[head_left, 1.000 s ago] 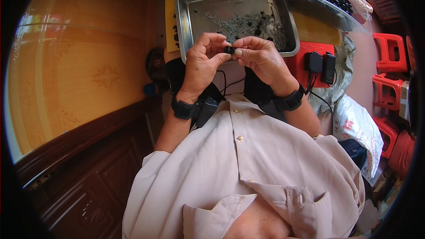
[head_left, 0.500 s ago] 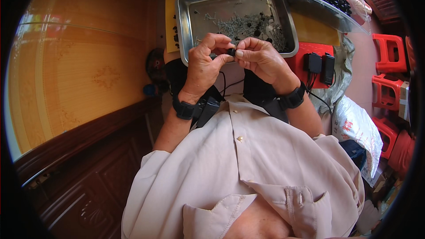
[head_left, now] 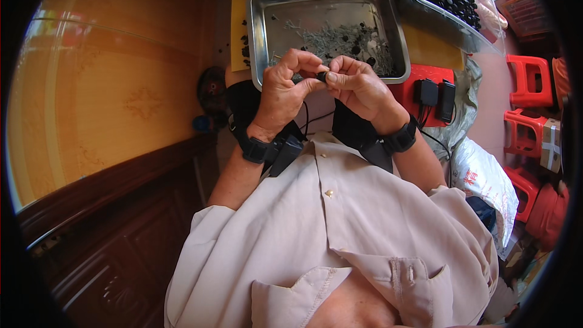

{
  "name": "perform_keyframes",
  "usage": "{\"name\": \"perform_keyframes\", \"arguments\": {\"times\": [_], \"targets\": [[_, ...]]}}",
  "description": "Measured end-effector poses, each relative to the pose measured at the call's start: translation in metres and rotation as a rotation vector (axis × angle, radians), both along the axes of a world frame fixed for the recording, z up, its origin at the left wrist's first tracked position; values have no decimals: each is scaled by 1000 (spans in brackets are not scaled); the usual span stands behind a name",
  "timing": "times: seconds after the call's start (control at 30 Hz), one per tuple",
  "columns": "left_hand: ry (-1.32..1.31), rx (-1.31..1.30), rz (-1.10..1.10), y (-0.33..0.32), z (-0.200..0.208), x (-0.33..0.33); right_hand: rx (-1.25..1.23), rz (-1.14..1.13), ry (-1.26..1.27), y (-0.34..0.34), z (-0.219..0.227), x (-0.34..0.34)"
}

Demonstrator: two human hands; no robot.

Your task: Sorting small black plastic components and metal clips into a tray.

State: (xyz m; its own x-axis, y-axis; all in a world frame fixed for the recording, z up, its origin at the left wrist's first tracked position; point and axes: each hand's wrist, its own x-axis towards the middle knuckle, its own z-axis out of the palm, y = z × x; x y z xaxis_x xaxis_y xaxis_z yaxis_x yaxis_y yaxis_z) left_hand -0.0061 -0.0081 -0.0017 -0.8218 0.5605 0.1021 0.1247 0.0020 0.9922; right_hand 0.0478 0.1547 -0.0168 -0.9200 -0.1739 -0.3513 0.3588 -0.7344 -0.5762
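Observation:
Over the near edge of a steel tray [head_left: 258, 42], my two hands meet at the fingertips. Between them is a small round black piece [head_left: 322, 76], pinched by the thumb and fingers of my left hand [head_left: 286, 83]. The fingers of my right hand [head_left: 359, 83] close on the same piece from the other side. Whether the right fingertips also hold a smaller part is hidden. Inside the tray lies a heap of thin silvery screws [head_left: 331, 37] with several black round pieces [head_left: 371, 61] among them.
A clear plastic bin [head_left: 449, 21] full of black round pieces stands at the far right. Beside the tray is a red surface [head_left: 408, 88] bearing black devices [head_left: 427, 92] with cables. Red stools [head_left: 528, 82] and a white sack [head_left: 484, 176] are on the right. A wooden panel [head_left: 133, 73] rises at the left.
The whole view has shifted slightly. Both hands stay together on the black piece, which now sits tilted a little differently between the fingertips.

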Motion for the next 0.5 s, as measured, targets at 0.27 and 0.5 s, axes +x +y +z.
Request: {"name": "perform_keyframes", "arguments": {"times": [0.27, 0.5], "targets": [[5, 47, 61, 2, 3, 3, -68, -34, 12, -6, 5, 0], [229, -25, 62, 18, 23, 3, 342, -349, 258, 49, 48, -6]]}}
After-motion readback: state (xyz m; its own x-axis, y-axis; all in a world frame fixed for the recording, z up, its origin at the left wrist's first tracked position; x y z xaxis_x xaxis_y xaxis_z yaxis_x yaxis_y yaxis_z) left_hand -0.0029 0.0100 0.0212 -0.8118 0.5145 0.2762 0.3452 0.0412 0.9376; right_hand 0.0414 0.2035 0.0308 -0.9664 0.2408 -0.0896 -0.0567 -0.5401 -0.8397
